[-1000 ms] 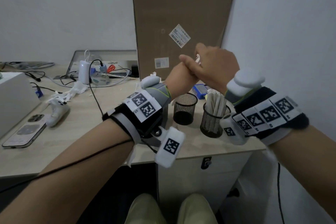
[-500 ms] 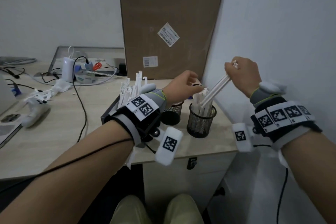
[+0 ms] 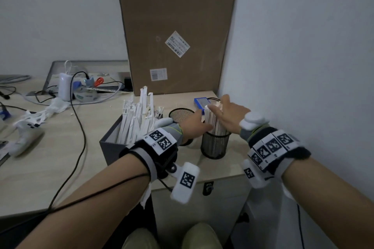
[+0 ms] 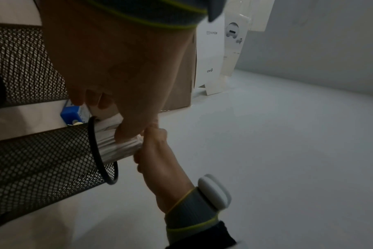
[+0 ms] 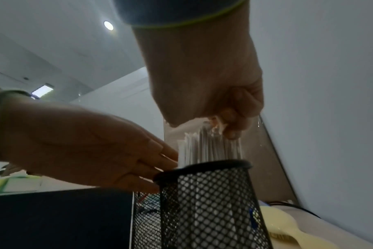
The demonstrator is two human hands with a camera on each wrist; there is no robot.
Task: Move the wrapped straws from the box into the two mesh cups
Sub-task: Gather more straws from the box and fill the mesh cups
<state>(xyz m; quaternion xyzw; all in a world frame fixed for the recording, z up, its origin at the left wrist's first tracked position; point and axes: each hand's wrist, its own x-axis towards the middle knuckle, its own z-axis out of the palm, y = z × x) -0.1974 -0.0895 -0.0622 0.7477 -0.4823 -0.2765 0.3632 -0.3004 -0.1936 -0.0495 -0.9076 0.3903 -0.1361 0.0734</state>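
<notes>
Nearest us, the front mesh cup (image 3: 215, 143) holds a standing bundle of wrapped straws (image 3: 214, 119). Our right hand (image 3: 232, 115) rests on the bundle's tops, fingers loosely curled; our left hand (image 3: 197, 125) lays straight fingers against its side. Behind stand the second mesh cup (image 3: 181, 114) and the box (image 3: 110, 143), still full. We judge the straws light, thin and easily bent, best gathered mid-length.

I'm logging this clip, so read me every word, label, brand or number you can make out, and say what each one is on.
"PICO": printed sideways on the white carton behind the cardboard box, left wrist view; its smaller upper print is blurred.
Two shipping labels on the cardboard box: barcodes and print too small to read.
Square coded markers on the wrist bands: patterns only, no words.
</notes>
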